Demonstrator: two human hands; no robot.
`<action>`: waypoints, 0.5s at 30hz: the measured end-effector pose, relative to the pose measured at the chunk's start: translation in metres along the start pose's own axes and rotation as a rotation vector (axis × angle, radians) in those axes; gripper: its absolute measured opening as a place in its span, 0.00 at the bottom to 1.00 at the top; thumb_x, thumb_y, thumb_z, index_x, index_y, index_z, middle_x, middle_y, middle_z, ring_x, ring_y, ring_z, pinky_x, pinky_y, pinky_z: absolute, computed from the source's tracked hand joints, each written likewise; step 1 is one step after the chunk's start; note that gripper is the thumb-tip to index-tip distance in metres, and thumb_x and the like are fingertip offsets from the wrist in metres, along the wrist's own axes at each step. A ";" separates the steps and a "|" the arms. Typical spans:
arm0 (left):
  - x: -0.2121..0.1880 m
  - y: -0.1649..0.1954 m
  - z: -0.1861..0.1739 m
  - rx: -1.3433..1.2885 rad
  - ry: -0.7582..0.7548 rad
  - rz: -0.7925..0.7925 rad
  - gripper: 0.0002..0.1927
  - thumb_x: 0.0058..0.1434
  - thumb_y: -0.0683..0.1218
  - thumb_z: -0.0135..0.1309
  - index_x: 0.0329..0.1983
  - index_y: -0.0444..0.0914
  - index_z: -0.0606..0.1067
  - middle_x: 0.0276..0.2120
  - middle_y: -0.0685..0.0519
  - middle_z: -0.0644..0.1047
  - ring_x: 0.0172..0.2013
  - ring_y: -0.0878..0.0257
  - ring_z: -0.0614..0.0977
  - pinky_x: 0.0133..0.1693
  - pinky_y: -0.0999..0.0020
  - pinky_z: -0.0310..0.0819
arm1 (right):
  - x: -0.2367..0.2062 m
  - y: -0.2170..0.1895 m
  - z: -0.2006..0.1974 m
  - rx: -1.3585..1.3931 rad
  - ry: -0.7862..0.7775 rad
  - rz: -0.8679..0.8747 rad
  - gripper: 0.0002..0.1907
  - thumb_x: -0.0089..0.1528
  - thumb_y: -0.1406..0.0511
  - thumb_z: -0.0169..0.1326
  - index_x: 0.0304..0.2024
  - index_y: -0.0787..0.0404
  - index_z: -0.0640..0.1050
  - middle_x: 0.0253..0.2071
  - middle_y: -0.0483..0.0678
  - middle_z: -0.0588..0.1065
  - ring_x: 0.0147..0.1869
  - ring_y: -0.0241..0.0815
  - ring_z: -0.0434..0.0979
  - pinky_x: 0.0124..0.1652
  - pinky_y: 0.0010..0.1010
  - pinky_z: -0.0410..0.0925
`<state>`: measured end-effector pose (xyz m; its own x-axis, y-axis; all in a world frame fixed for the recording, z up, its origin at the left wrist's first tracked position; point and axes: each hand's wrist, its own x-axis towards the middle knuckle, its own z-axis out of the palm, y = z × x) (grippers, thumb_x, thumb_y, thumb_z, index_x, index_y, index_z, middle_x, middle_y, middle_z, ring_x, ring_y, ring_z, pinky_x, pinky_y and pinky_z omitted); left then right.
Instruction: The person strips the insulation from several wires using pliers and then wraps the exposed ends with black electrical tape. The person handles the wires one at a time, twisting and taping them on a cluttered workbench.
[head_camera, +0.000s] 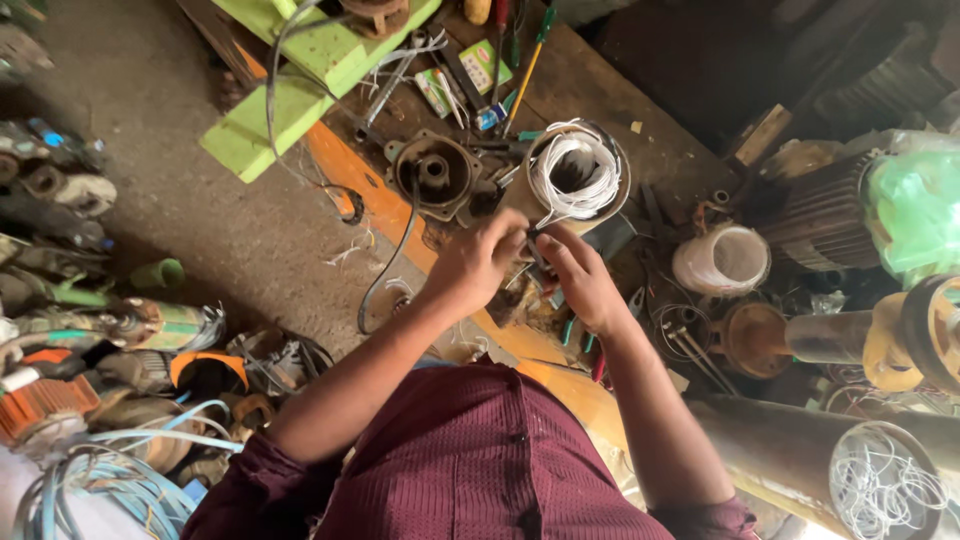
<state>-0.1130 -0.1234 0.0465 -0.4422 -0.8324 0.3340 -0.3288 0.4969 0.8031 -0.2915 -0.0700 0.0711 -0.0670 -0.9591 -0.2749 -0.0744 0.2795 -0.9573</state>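
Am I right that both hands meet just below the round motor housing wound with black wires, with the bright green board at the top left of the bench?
Not quite: the head view shows the wires in the round motor housing are white, not black. The rest holds: the left hand and right hand meet just below it, and the bright green board lies at the top left.

Both forearms reach forward and converge. The left hand and right hand meet, fingers pinched together.
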 end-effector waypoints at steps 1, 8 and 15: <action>0.000 0.002 -0.002 -0.009 0.048 0.004 0.11 0.72 0.47 0.49 0.51 0.36 0.70 0.33 0.43 0.80 0.34 0.47 0.84 0.33 0.54 0.76 | -0.001 -0.002 0.001 -0.054 0.000 -0.029 0.17 0.71 0.58 0.44 0.51 0.61 0.78 0.36 0.51 0.76 0.32 0.42 0.71 0.33 0.35 0.67; 0.010 0.024 -0.016 -0.063 -0.016 -0.137 0.08 0.74 0.48 0.47 0.50 0.39 0.71 0.30 0.44 0.79 0.33 0.47 0.83 0.36 0.54 0.76 | -0.094 -0.022 -0.010 0.237 -0.721 -0.706 0.13 0.67 0.58 0.51 0.46 0.61 0.73 0.45 0.47 0.75 0.45 0.39 0.75 0.45 0.31 0.70; -0.046 0.071 -0.055 0.132 0.191 0.199 0.09 0.69 0.43 0.55 0.51 0.38 0.74 0.47 0.47 0.76 0.48 0.48 0.79 0.49 0.57 0.76 | -0.074 -0.020 0.010 0.118 -0.104 -0.351 0.16 0.68 0.68 0.55 0.58 0.62 0.75 0.60 0.53 0.73 0.56 0.37 0.76 0.57 0.28 0.71</action>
<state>-0.0699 -0.0631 0.1154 -0.3482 -0.7404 0.5750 -0.3625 0.6720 0.6458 -0.2746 -0.0049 0.1093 0.0443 -0.9966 0.0694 0.0411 -0.0676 -0.9969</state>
